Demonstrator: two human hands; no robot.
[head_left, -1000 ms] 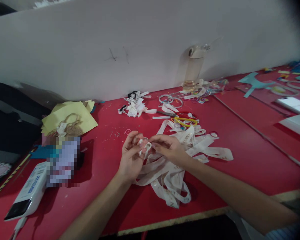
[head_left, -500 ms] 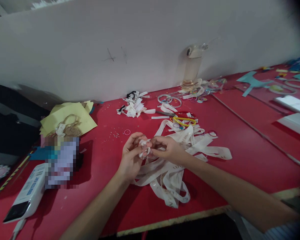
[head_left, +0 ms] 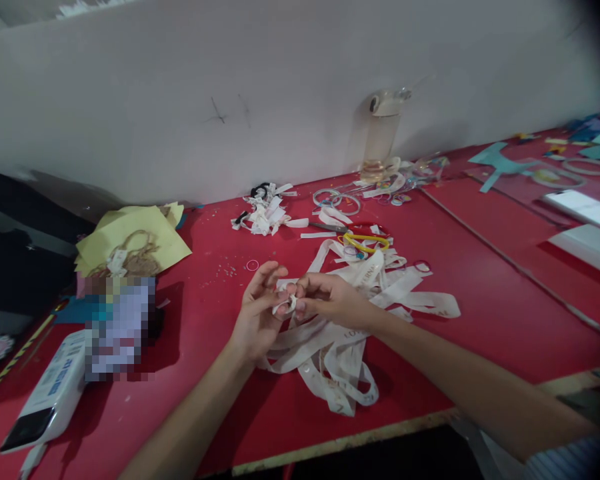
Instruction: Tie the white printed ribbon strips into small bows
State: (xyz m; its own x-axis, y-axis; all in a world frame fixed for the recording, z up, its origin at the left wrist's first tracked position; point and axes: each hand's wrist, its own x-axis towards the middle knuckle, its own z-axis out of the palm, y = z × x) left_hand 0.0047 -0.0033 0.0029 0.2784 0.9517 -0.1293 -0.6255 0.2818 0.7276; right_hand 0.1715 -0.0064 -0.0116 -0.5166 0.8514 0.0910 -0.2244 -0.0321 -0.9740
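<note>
Between my two hands is a small knotted piece of white ribbon [head_left: 292,303]. My left hand [head_left: 260,313] pinches it with thumb and fingers from the left. From the right, my right hand [head_left: 327,297] grips the same ribbon between thumb and fingertips, so part of it is hidden. Under and behind the hands lies a loose heap of long white printed ribbon [head_left: 343,373] on the red table [head_left: 205,387]. Scissors with red handles [head_left: 371,229] and a yellow loop [head_left: 365,243] rest at the heap's far edge.
Short knotted ribbon pieces [head_left: 267,213] lie near the wall. A clear bottle [head_left: 381,143] stands behind. Yellow paper [head_left: 150,233] with twine and a white power bank [head_left: 50,393] are at left. A phone [head_left: 587,208] lies at right, beyond a table seam.
My fingers have shifted slightly around the ribbon, which looks more tightly bunched. Both hands keep hold of it. The whole view has moved a little.
</note>
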